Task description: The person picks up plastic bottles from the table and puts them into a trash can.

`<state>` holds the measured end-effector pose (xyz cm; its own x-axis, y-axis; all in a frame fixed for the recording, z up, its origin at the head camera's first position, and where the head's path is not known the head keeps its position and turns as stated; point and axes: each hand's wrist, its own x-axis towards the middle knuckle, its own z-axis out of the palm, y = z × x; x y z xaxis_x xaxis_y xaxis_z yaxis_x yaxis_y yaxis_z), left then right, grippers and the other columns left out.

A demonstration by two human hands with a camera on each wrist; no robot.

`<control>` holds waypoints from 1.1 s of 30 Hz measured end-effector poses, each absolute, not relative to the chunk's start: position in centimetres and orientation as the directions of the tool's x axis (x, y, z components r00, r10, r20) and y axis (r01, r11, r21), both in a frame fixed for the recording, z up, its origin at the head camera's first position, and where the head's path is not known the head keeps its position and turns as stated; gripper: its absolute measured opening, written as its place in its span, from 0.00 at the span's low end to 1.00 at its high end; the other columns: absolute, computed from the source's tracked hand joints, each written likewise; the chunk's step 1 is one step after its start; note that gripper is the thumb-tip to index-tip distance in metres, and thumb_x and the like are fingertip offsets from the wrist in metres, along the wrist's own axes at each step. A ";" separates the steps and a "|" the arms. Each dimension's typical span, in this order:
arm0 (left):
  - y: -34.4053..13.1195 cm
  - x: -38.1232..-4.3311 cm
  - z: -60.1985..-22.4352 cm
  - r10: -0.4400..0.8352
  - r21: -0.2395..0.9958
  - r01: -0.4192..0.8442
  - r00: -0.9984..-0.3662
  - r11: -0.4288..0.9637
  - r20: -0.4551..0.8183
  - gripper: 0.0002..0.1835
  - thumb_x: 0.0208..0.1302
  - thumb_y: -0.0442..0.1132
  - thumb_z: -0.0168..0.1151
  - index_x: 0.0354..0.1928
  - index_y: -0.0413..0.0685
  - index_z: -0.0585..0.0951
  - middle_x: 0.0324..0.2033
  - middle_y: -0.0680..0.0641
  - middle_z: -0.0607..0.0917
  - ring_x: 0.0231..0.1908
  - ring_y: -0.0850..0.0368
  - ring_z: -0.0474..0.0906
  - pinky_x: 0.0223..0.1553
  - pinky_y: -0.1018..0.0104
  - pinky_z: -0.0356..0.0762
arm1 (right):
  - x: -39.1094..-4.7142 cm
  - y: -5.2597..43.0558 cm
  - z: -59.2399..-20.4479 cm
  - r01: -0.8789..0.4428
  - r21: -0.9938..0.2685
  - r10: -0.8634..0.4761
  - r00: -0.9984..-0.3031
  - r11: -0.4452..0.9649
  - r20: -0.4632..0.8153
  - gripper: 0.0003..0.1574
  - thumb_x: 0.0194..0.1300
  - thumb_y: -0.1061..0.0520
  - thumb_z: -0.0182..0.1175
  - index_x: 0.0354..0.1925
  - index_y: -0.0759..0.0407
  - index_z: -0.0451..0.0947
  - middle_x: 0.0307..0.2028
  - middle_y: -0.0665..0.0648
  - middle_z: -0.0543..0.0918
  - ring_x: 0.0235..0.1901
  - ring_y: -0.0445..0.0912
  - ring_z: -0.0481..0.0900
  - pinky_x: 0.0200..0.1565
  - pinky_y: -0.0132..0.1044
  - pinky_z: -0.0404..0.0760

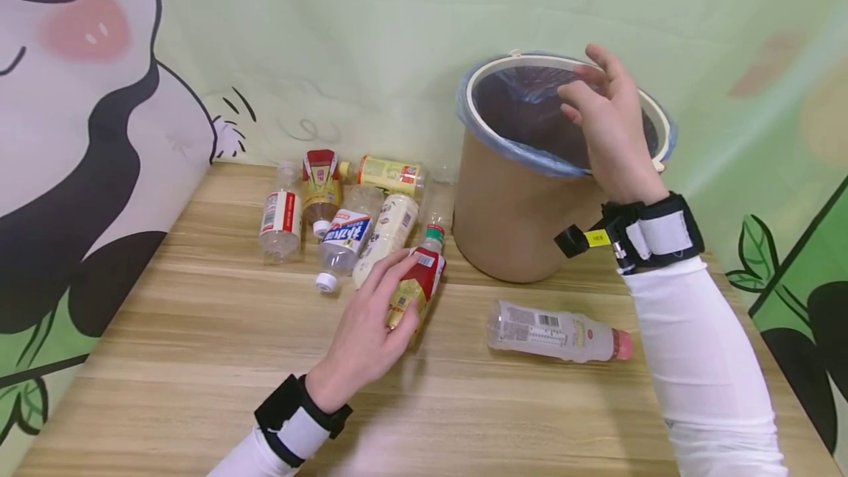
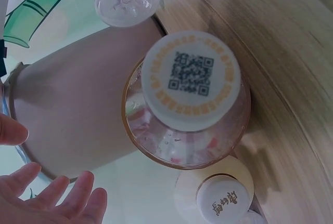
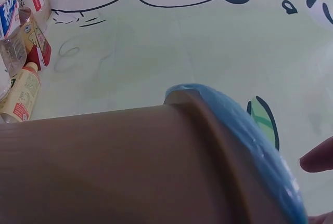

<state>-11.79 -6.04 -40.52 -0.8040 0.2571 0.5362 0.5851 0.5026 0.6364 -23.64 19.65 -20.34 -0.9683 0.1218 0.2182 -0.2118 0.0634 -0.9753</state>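
My left hand (image 1: 371, 330) reaches over a plastic drink bottle with a red and yellow label (image 1: 424, 271), fingers on one side and thumb on the other. In the left wrist view those fingers are spread apart, and the bottle's white cap (image 2: 191, 81) with a QR code faces the camera. A cream bottle (image 1: 391, 230) lies close alongside. My right hand (image 1: 616, 120) is raised over the bin (image 1: 513, 205), fingers loosely bent, holding nothing. Blue liner (image 1: 467, 112) folds over the bin's rim.
Several empty bottles lie left of the bin, among them a blue-labelled one (image 1: 346, 230), a red-and-white-labelled one (image 1: 281, 216) and a yellow-labelled one (image 1: 391, 174). A whitish bottle with a pink cap (image 1: 556, 331) lies in front of the bin. A panda-printed backdrop (image 1: 371, 35) stands behind.
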 end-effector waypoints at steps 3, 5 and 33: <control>-6.0 -11.8 -40.6 0.259 0.641 0.579 -0.809 0.504 0.528 0.30 0.59 0.37 0.55 0.66 0.48 0.66 0.66 0.48 0.66 0.57 0.52 0.70 0.50 0.55 0.77 | -23.0 19.6 -20.3 -0.280 -0.959 0.100 -0.954 0.043 0.283 0.31 0.64 0.64 0.53 0.66 0.56 0.63 0.56 0.58 0.68 0.53 0.47 0.69 0.57 0.40 0.72; -6.1 -11.8 -40.5 0.261 0.640 0.578 -0.810 0.506 0.526 0.30 0.59 0.37 0.55 0.66 0.49 0.66 0.66 0.48 0.65 0.57 0.53 0.70 0.50 0.55 0.77 | -22.5 19.4 -20.4 -0.328 -0.944 0.080 -0.941 0.036 0.330 0.27 0.64 0.65 0.53 0.62 0.59 0.68 0.52 0.59 0.72 0.49 0.47 0.73 0.51 0.37 0.75; -6.2 -11.4 -40.5 0.385 0.372 0.565 -0.802 0.736 0.457 0.32 0.57 0.51 0.58 0.65 0.54 0.68 0.67 0.44 0.64 0.60 0.44 0.66 0.52 0.42 0.70 | -13.7 18.2 -32.4 -0.620 -0.752 -0.232 -0.783 0.224 0.577 0.14 0.58 0.76 0.54 0.42 0.69 0.78 0.38 0.61 0.80 0.38 0.50 0.77 0.42 0.28 0.79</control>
<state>-11.38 -6.23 -40.47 -0.8018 0.3849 0.4571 0.5655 0.7360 0.3721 -13.70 18.19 -32.39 -0.7832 -0.2320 0.5768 -0.6201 0.2244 -0.7518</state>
